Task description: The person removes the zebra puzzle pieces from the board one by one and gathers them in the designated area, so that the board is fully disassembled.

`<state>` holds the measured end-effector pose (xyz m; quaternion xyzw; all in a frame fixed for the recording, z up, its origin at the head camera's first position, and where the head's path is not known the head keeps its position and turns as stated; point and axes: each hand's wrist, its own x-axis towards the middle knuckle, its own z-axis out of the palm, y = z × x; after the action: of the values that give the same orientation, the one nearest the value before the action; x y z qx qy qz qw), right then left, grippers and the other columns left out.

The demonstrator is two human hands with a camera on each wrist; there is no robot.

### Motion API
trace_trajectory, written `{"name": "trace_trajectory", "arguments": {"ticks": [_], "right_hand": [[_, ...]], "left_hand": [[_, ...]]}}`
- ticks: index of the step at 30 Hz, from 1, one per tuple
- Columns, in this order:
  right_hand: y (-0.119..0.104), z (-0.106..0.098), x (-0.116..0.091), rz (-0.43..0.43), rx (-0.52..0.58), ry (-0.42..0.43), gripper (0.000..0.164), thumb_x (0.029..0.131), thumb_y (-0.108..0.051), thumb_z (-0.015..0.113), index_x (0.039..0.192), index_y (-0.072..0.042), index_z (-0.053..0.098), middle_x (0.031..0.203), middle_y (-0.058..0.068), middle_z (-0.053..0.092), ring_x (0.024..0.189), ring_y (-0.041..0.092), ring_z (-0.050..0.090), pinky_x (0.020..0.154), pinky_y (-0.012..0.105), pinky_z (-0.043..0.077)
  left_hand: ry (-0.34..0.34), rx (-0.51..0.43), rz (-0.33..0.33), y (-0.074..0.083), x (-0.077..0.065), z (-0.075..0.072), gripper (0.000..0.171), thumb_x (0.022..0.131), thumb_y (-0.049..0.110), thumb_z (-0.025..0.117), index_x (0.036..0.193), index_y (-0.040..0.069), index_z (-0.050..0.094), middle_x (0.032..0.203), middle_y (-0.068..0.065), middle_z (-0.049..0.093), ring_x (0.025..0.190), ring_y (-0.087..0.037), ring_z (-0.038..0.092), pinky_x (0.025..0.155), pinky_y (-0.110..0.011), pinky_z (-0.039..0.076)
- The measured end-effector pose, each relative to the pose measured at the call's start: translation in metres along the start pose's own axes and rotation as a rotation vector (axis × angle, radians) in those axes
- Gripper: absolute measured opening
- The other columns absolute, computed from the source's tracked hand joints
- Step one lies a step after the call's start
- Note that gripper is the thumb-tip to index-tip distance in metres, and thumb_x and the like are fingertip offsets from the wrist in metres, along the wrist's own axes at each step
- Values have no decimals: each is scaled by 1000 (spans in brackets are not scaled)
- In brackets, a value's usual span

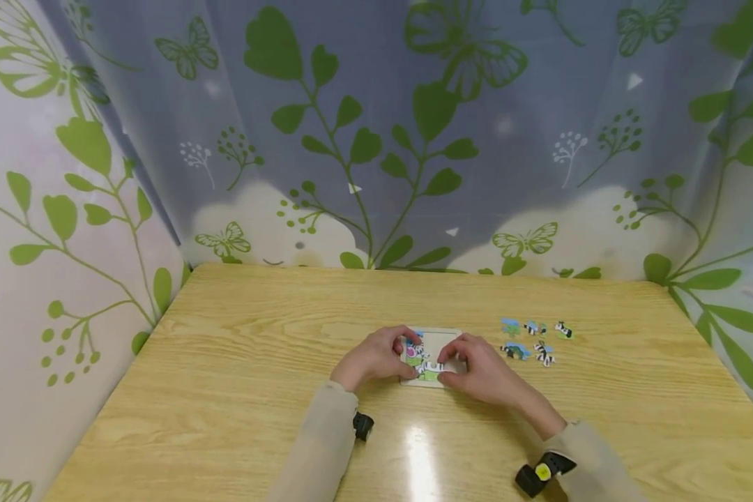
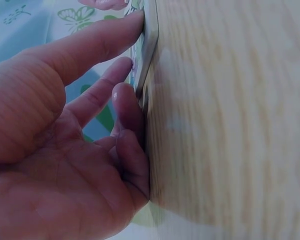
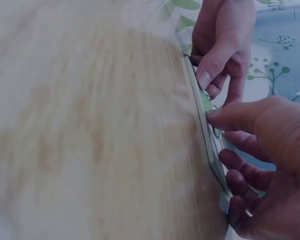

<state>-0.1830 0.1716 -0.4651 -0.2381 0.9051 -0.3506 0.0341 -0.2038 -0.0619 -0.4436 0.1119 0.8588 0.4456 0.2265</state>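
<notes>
Blue-and-white fabric (image 1: 376,230) printed with green leaves screens a glossy wood-grain table (image 1: 238,348). On it lies a pale-rimmed rectangular puzzle tray (image 1: 436,330). The left hand (image 1: 373,357) touches it, thumb and finger apart; the right hand (image 1: 486,375) pinches a zebra-striped piece (image 1: 429,374) inside. Colourful loose pieces (image 1: 516,351) lie rightward.

One left hand (image 1: 374,358), one right hand (image 1: 486,371), one puzzle tray (image 1: 435,343), one table (image 1: 226,390).
Loose puzzle pieces (image 1: 544,354) outside the tray number five or six, since two in the upper row may be one; at least two placed pieces (image 1: 431,375) sit inside, their exact number partly hidden. There are two sleeves (image 1: 318,440) and two black wrist devices (image 1: 363,426).
</notes>
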Motion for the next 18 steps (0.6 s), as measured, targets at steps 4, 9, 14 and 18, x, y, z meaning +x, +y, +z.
{"name": "trace_trajectory", "arguments": {"ticks": [4,9,14,18], "right_hand": [[0,-1,-1,27,62,-29,13,87,-15,78,98,-15,70,93,-2,66,84,11,55,74,24,45],[1,-3,-3,36,165,-49,11,89,-7,73,99,-12,70,89,-1,68,81,8,60,73,23,50],[3,-7,-5,41,217,-49,9,92,-8,71,101,-10,71,91,2,71,81,6,62,73,23,52],[5,-13,-6,70,245,-31,9,94,-9,71,102,-9,72,94,3,73,82,7,64,72,23,53]], "left_hand": [[4,-13,0,0,0,0,45,81,10,86,120,17,66,86,-1,44,79,-18,42,71,-32,35],[8,-20,4,-1,0,0,45,81,8,86,121,17,66,85,-1,44,78,-18,42,70,-32,35],[12,-19,-1,-3,1,1,45,81,9,86,121,17,66,86,-1,45,79,-18,43,70,-32,35],[14,-25,-1,-3,1,1,45,81,9,86,120,18,66,87,-2,46,80,-18,43,71,-33,35]]}}
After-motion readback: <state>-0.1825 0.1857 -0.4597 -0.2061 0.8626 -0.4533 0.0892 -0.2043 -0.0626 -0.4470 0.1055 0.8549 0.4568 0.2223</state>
